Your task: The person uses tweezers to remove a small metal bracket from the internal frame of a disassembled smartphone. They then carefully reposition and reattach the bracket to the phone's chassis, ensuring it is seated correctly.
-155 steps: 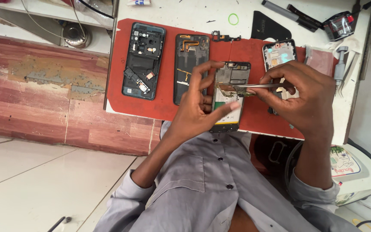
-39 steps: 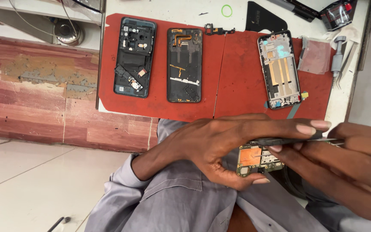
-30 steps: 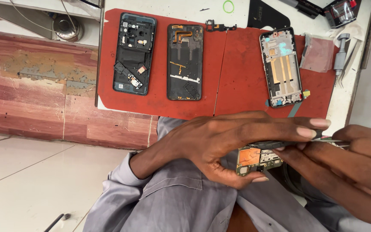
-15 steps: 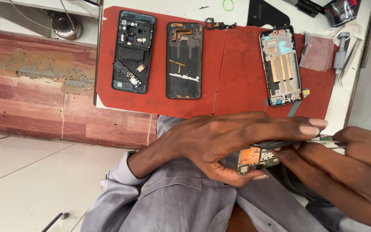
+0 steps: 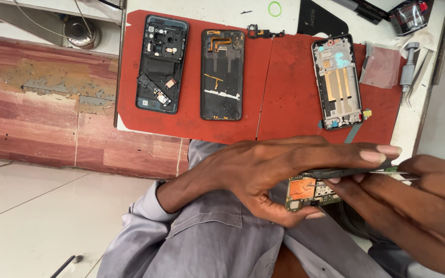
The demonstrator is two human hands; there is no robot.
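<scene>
Worktop (image 5: pixel 207 7) carries a red mat (image 5: pixel 284 87) with three opened phones along its far edge, stripped and untouched. Left hand (image 5: pixel 279 175) clamps a circuit board (image 5: pixel 310 191) over the lap; right hand (image 5: pixel 413 206) pinches tweezers (image 5: pixel 387 175) against it, work unfinished.

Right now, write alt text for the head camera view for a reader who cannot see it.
A person's left hand grips a phone circuit board over their lap while the right hand works thin tweezers against it. Beyond, a red mat holds three opened phone bodies: a dark one, a black one and a silver frame.
</scene>
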